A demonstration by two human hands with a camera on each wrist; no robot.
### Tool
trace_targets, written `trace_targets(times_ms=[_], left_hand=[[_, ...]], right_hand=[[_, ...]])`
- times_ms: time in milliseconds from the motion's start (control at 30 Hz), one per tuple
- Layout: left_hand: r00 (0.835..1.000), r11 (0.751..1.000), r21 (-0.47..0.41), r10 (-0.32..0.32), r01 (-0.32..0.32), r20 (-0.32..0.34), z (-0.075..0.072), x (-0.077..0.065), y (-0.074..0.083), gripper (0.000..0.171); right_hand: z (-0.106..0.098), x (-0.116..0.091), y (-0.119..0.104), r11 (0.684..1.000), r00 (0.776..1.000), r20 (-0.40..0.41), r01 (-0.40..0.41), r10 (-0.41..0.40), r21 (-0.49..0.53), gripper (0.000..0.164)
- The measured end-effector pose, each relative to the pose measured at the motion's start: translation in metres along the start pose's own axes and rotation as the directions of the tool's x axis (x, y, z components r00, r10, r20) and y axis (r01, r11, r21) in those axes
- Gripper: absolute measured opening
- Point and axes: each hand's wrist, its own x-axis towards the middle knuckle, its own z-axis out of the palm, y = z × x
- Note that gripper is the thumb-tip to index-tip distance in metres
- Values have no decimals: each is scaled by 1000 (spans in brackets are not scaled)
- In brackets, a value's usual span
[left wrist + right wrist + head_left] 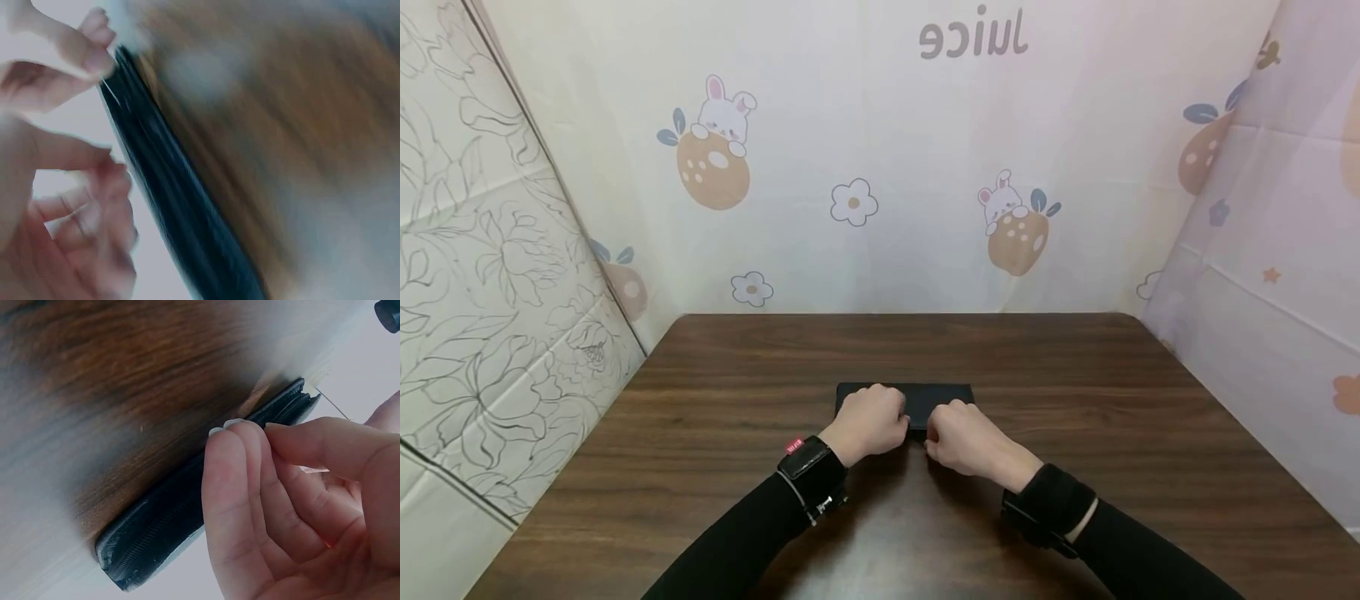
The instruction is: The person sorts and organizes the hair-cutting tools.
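A flat black zippered case (936, 400) lies on the brown wooden table, its zipper edge toward the person. My left hand (874, 419) is at the left part of this edge, knuckles up. In the left wrist view, the left thumb (75, 152) and curled fingers meet right beside the case (175, 194). My right hand (964, 437) is at the front edge, a short way right of the left. Its thumb and forefinger pinch together over the zipper line in the right wrist view; I cannot tell whether they grip the zipper pull. Zipper teeth show along the case (144, 544).
The wooden table (737, 358) extends on all sides of the case. Behind it hangs a pale curtain (887, 125) with printed rabbits, fruit and flowers. A flower-patterned panel (497, 250) stands at the left. Both wrists wear black straps (1051, 504).
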Motion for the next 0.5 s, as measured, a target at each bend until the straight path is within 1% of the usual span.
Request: trace_targets(times_ms=[33,67,133,167,200,267,300,367,500], left_hand=[[999,996,-79,-49,50,14,1,-1,0,44],[995,982,-160,-98,103,36,2,-3,0,48],[981,935,-299,-174,193,87,3,-5,-1,49],[974,911,-347,-195,222,111,4,-6,-1,46],[970,894,-378,-205,240,132,5,-6,-1,43],[965,869,-422,-214,259,151,6,-6,1,36],[965,863,-434,-214,260,153,6,-6,1,35],[963,856,-443,-217,266,158,8,-6,3,35],[958,854,-437,-233,283,165,12,-5,7,37]], right_hand=[[0,0,0,1000,1000,1,4,-4,-2,14],[1,-1,1,1000,1000,5,6,-6,1,13],[2,-2,1,1000,1000,13,11,-11,9,14],[3,-2,2,1000,1000,14,14,-14,10,14],[3,-2,2,1000,1000,14,19,-19,14,14],[3,-2,2,999,1000,7,28,-28,17,14],[3,-1,2,999,1000,0,32,-32,17,14],[2,-1,1,999,999,-8,35,-35,15,14],[2,0,-1,1000,1000,-2,24,-24,17,15]])
